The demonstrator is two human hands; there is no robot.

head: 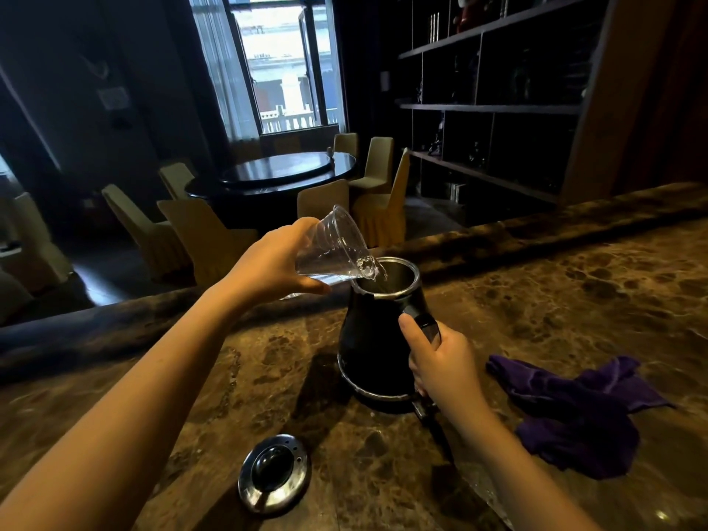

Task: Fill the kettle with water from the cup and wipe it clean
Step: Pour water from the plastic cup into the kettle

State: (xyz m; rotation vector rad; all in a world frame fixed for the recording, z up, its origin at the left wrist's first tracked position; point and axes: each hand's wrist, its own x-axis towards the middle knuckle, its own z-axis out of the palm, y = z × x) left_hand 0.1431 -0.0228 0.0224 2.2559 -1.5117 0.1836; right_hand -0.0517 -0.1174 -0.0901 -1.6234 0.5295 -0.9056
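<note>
A black kettle point(373, 350) with a silver rim stands open on its base on the brown marble counter point(574, 300). My right hand point(440, 362) grips its handle. My left hand point(276, 262) holds a clear plastic cup point(337, 247) tipped steeply, its lip over the kettle's mouth, with water running in. The kettle's round metal lid point(274, 473) lies on the counter in front, knob up. A crumpled purple cloth point(574, 412) lies to the right of the kettle.
A raised dark ledge point(536, 228) runs along the counter's far side. Beyond it are a round dark dining table point(287, 170) with covered chairs, a window, and tall dark shelves point(490, 105) at the right. A cord point(436, 427) runs from the kettle base toward me.
</note>
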